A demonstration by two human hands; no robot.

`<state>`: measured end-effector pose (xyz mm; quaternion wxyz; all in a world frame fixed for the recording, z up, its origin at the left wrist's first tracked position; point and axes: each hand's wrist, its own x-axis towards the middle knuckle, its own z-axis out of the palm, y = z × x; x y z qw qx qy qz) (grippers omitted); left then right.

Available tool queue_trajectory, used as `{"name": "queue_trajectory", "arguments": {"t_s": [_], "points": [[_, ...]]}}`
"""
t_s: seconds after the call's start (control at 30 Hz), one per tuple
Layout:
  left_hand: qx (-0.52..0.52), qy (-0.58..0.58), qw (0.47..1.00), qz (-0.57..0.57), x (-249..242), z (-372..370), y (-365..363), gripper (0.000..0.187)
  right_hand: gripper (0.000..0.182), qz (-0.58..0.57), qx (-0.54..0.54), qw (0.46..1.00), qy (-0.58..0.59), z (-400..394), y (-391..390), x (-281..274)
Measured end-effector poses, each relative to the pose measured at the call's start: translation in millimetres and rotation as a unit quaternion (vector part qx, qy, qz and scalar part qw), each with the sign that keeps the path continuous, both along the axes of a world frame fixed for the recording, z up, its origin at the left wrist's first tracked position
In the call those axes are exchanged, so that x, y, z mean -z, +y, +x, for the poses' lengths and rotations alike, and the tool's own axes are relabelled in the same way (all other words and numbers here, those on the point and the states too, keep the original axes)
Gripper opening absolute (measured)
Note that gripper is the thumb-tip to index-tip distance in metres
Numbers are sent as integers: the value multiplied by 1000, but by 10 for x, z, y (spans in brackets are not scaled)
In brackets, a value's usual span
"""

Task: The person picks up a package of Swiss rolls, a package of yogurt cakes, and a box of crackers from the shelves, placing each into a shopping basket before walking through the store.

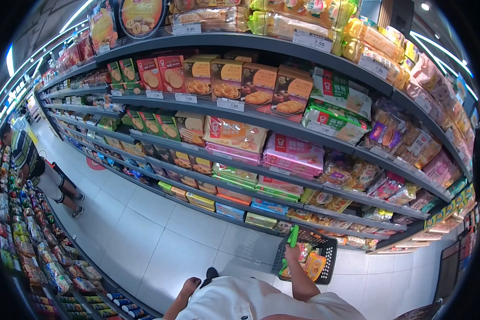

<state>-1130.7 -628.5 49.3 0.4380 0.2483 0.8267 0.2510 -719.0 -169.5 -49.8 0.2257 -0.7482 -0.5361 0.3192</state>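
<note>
My right hand is closed around the green handle of a black shopping basket, which hangs low at my right side. Inside the basket lies an orange package with other snack packs beside it. At my left side, my left hand hangs low near my white shirt. Its fingers look curled, and I cannot make out whether anything is in them.
In front runs a long shelf unit with boxed biscuits, pink packs and bagged bread. Another shelf of packaged snacks lines the left. A person in a striped shirt stands down the tiled aisle.
</note>
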Motion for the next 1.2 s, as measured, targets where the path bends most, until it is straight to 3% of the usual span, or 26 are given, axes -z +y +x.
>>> {"name": "queue_trajectory", "arguments": {"t_s": [0.1,0.37,0.9,1.0,1.2], "points": [[-2,-2,1000,-9,23,-24,19,41,31,-21,-3,1000,9,6,-19,-96],[8,7,1000,-8,24,-91,78,40,26,-99,40,990,94,-226,-207,-993],[-37,-55,998,23,138,-432,293,39,23,-159,24,975,152,-334,-330,-998],[-45,-58,997,29,146,-514,321,37,22,-168,3,981,98,-413,-332,-904],[-37,-57,997,34,127,-746,379,37,21,-163,-8,982,99,-726,-485,-874]]}}
